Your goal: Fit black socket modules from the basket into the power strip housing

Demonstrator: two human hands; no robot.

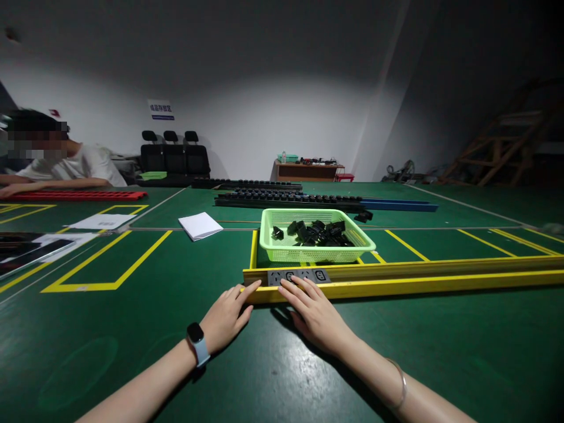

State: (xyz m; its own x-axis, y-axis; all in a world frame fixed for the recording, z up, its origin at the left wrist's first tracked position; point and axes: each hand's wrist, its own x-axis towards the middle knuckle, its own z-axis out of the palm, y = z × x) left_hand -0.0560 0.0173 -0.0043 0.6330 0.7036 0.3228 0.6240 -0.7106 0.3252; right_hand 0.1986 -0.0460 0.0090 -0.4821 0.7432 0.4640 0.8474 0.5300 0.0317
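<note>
Left hand: here at the yellow rail's left end, left hand (227,314) loosely open, fingertips on the near edge
Right hand: right hand (319,317) open too — fingers stretched over that edge, tips at the sockets (306,274)
Yellow rail: yellow rail (396,291) lying across the green table (273,370), sockets in its channel near the left end
Basket: just behind, green basket (317,254) — black parts (319,233) heaped inside
Far left: a co-worker (90,167) leaning by a red rail (88,195)
</note>
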